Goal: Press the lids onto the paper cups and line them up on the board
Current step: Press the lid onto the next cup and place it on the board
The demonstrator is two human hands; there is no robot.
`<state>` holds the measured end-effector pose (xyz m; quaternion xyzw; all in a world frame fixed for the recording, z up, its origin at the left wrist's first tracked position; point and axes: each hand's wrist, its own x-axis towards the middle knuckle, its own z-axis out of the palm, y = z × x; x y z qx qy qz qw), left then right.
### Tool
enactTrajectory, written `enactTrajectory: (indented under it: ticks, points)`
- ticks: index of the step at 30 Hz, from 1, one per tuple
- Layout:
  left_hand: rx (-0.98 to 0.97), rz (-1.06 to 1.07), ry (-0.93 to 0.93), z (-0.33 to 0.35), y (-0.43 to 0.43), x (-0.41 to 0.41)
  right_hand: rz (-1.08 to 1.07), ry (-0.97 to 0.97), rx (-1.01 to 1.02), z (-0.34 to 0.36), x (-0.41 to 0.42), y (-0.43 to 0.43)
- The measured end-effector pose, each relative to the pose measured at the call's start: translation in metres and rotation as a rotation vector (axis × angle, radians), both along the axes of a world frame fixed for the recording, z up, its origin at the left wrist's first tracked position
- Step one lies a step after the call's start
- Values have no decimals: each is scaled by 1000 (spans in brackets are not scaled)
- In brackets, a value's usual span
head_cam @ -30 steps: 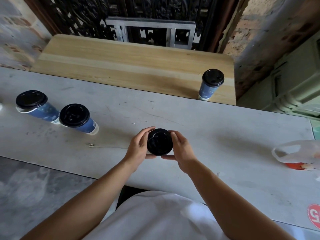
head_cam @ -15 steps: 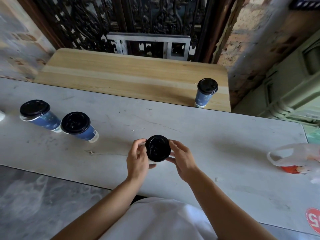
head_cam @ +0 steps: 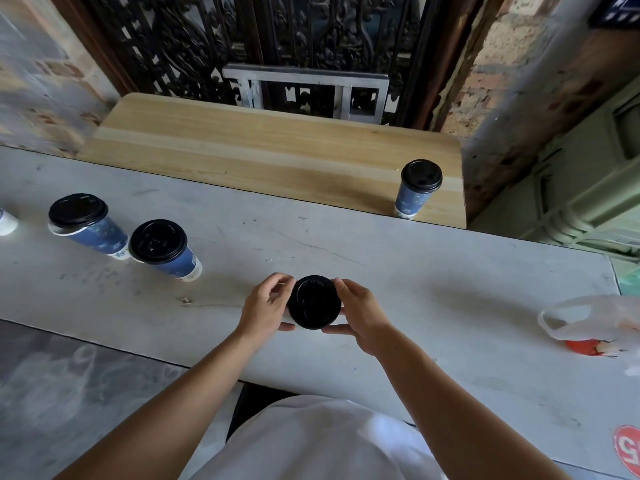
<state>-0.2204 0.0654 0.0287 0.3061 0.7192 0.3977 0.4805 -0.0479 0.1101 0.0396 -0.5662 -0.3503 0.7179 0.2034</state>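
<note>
Board lies open left of one lidded cup.

A red round sticker on the tabletop at the near right edge carries a white "5", cut off by the frame. Raised lettering on the black lids is illegible.

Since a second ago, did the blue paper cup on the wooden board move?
No. The blue paper cup still stands at the wooden board's right front corner.

The grey table carries two lidded cups and a plastic bag; the wooden board carries one lidded cup.
</note>
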Motion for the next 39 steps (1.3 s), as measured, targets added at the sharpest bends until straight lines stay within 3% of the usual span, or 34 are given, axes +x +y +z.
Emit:
enactTrajectory:
  ticks: [7, 19, 22, 29, 34, 39]
  points:
    - [135, -91, 5, -7, -3, -4, 20, -92, 40, 1, -5, 7]
    - [148, -115, -44, -1, -1, 8, -75, -80, 72, -7, -9, -2]
    - [133, -50, -66, 3, -2, 12, -104, 2, 5, -14, -8, -4]
    - [-2, 273, -383, -1, -17, 18, -97, 225, -157, -33, 0, -13]
    - [-11, 302, -492, -9, -22, 15, -22, 276, -186, -28, 4, -9]
    - [-52, 313, -466, -3, -16, 10, 144, 245, -115, -21, 6, 0]
